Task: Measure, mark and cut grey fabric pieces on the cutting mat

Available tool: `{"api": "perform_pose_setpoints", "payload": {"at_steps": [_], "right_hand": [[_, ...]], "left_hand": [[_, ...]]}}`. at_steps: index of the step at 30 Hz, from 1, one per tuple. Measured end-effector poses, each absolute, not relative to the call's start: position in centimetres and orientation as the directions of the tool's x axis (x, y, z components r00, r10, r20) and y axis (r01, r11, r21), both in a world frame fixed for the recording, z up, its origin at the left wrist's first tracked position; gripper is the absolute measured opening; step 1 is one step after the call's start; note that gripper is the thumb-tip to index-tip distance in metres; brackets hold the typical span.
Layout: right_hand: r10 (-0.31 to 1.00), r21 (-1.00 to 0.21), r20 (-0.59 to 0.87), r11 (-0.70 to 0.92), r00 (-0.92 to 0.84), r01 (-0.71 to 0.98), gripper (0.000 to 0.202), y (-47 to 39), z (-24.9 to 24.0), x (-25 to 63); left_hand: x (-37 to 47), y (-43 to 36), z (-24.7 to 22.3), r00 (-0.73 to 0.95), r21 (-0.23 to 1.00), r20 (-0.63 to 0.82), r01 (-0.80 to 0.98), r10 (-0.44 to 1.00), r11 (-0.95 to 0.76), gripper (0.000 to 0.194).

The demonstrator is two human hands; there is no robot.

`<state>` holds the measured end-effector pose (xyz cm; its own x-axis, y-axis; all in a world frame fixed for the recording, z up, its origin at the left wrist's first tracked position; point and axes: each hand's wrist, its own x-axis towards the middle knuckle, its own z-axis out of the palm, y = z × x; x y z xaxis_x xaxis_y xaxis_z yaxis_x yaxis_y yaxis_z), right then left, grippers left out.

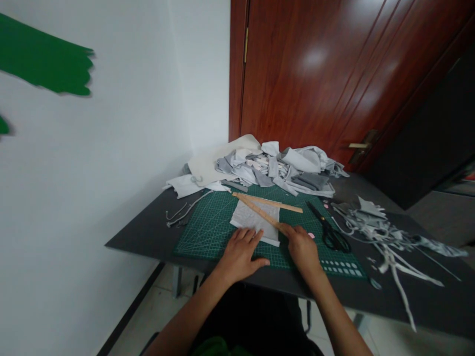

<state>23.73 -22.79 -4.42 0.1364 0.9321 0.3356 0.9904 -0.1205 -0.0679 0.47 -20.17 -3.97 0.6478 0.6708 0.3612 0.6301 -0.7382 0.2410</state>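
while my left hand (239,254) lies on the gray cloth (243,215) atop the green mat (208,225), fingers loosely spread, my right hand (304,249) pinches 1 wooden ruler (260,211) near its end; gentle pressure best avoids creases.

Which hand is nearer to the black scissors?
Right. The right hand, at the near end of a wooden ruler, is just left of the scissors; the left hand is farther left, resting on gray fabric.

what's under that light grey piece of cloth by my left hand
The green gridded mat shows around the cloth, which lies over it. The part directly beneath is covered, so I can't tell whether anything else is there.
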Motion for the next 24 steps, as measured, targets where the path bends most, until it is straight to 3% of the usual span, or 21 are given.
{"api": "perform_pose_setpoints", "payload": {"at_steps": [6,12,14,17,20,24], "right_hand": [[0.913,-0.022,0.321,-0.259,0.252,0.966,0.042,-23.7,-4.0,23.9],[0.905,-0.006,0.336,-0.273,0.260,0.962,0.036,-24.2,-3.7,23.9],[0.912,0.024,0.346,-0.245,0.222,0.969,0.032,-24.1,-3.8,23.7],[0.917,0.066,0.372,-0.182,0.145,0.981,0.030,-23.8,-4.1,23.5],[0.927,0.061,0.368,-0.095,0.066,0.994,0.038,-23.3,-4.5,23.3],[0.939,0.002,0.338,-0.068,0.063,0.998,0.048,-22.9,-5.1,23.7]], "left_hand": [[0.3,-19.9,-3.4,0.475,0.228,0.401,0.777,0.784,-0.587,0.047],[-1.3,-18.6,-3.6,0.353,0.206,0.427,0.858,0.832,-0.470,0.031],[-2.0,-18.3,-3.6,0.391,0.213,0.449,0.826,0.803,-0.522,0.024],[-2.9,-17.8,-3.4,0.577,0.197,0.441,0.685,0.687,-0.702,0.012],[-3.6,-17.6,-3.2,0.722,0.205,0.374,0.548,0.583,-0.811,0.021],[-4.5,-17.4,-3.1,0.639,0.209,0.385,0.642,0.666,-0.737,0.015]]}}
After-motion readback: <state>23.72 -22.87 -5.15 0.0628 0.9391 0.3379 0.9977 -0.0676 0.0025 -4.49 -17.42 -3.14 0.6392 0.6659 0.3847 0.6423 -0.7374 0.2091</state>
